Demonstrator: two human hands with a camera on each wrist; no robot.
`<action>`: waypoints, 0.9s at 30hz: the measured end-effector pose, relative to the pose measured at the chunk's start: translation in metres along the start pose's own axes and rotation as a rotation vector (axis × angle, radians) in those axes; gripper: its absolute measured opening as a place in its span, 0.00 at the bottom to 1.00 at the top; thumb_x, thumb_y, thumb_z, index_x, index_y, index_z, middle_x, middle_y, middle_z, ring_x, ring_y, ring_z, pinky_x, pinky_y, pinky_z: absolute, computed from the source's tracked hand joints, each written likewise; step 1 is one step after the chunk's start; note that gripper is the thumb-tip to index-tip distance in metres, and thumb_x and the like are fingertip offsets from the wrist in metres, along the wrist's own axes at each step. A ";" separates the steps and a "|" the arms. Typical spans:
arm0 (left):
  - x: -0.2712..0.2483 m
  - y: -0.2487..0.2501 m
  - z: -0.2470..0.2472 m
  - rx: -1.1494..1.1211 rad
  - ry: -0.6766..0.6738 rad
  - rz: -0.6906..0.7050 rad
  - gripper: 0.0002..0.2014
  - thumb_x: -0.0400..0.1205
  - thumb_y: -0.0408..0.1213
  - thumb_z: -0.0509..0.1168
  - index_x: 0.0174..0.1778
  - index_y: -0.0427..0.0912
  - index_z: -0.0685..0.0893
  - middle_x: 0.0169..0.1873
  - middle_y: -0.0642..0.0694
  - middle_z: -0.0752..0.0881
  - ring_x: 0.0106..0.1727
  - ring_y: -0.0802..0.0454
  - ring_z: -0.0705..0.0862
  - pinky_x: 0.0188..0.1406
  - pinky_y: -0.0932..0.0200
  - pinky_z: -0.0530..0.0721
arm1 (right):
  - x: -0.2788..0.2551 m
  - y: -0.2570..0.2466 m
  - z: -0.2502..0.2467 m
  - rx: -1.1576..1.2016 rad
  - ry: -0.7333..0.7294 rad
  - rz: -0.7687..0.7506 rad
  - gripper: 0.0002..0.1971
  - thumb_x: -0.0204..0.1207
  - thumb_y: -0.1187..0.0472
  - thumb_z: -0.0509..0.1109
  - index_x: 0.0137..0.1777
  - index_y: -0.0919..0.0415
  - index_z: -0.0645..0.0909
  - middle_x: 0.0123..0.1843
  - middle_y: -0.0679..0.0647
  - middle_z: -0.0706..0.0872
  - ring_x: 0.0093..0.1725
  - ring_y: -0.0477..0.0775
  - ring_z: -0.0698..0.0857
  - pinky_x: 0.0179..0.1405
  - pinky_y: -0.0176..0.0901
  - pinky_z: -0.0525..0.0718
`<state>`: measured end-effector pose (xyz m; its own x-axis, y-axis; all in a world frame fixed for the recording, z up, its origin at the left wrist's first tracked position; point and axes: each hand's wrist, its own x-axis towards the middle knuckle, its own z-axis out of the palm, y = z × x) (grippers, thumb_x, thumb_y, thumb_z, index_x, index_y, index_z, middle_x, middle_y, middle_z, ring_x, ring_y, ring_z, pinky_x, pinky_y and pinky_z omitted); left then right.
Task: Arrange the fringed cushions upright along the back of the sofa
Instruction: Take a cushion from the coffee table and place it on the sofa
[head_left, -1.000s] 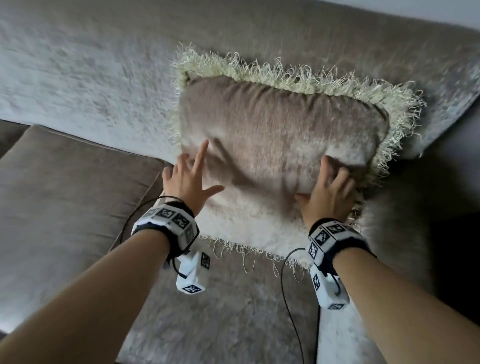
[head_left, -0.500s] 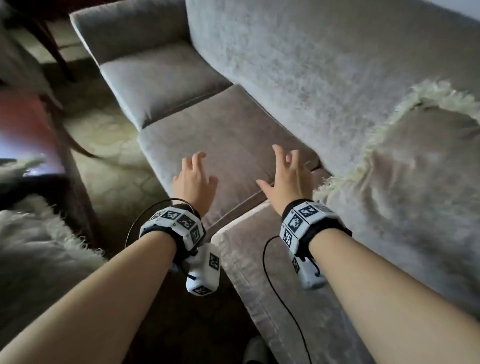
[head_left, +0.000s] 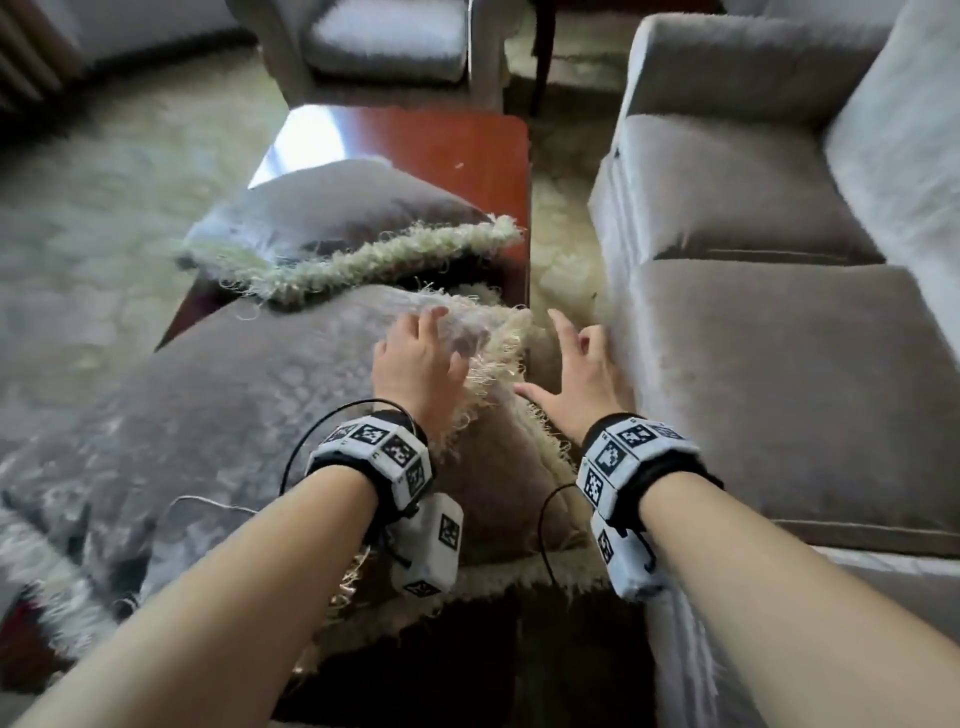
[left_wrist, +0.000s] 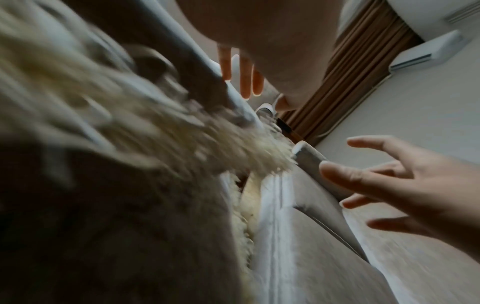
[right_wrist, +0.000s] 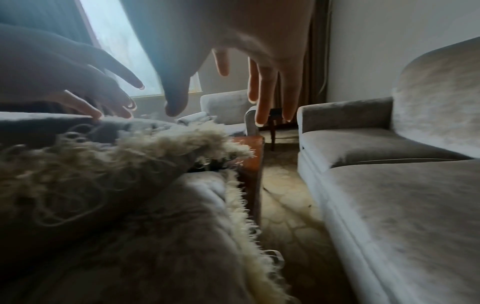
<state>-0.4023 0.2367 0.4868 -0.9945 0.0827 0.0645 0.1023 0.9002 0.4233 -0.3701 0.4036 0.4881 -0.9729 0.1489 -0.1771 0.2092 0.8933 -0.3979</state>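
Head view: the person looks down on a red-brown wooden surface (head_left: 415, 150) that carries three fringed cushions, with the grey sofa (head_left: 779, 374) at 3 o'clock of it.
Near cushion (head_left: 208, 405): it is large and grey-brown, lies flat, and fills the near half of the surface; its cream fringe (head_left: 498, 353) runs along the edge that faces the sofa.
Far cushion (head_left: 332, 208): it lies flat at 12 o'clock of the near cushion, and its fringed edge touches the near cushion.
Lower cushion (head_left: 498, 483): a brown cushion with cream fringe shows from under the near cushion, between the two wrists.
Left hand (head_left: 421, 364): its fingers (head_left: 431, 317) are spread and lie on top of the near cushion beside the fringe; they are relaxed and grip nothing.
Right hand (head_left: 582, 374): it hangs over the gap between surface and sofa, at 3 o'clock of the left hand, with fingers spread and empty; whether the thumb touches the fringe cannot be told.
Right wrist view: the right fingers (right_wrist: 262, 90) point down, straight and apart, above the edge of the surface (right_wrist: 252, 154).
Sofa seat: two seat pads are visible, and no cushion stands on them.
Floor: a pale patterned carpet (head_left: 561, 249) shows between surface and sofa.
Left wrist view: it is much blurred; only fringe and both open hands can be read.
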 end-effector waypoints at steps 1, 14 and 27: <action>0.001 -0.018 -0.010 0.025 0.021 -0.017 0.26 0.78 0.41 0.61 0.73 0.42 0.67 0.64 0.38 0.75 0.63 0.40 0.74 0.65 0.47 0.68 | 0.004 -0.018 0.008 -0.007 -0.032 -0.020 0.44 0.69 0.39 0.71 0.79 0.45 0.51 0.67 0.60 0.65 0.57 0.64 0.80 0.57 0.56 0.82; 0.010 -0.216 -0.081 -0.056 -0.401 -0.694 0.66 0.42 0.85 0.49 0.78 0.63 0.41 0.81 0.34 0.44 0.81 0.35 0.40 0.75 0.28 0.49 | 0.058 -0.139 0.057 -0.152 -0.363 0.201 0.54 0.62 0.27 0.68 0.80 0.37 0.38 0.83 0.64 0.39 0.81 0.76 0.44 0.74 0.76 0.56; -0.052 -0.270 -0.082 -0.068 -0.383 -0.894 0.57 0.59 0.79 0.57 0.78 0.62 0.36 0.79 0.31 0.36 0.79 0.32 0.34 0.78 0.37 0.38 | 0.094 -0.147 0.048 -0.433 -0.602 0.078 0.78 0.31 0.15 0.64 0.82 0.46 0.36 0.85 0.62 0.47 0.83 0.65 0.53 0.80 0.64 0.58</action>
<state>-0.3765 -0.0454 0.4431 -0.6446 -0.4751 -0.5990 -0.7049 0.6727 0.2250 -0.4875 0.2658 0.4871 -0.7085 0.0721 -0.7020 0.0972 0.9953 0.0040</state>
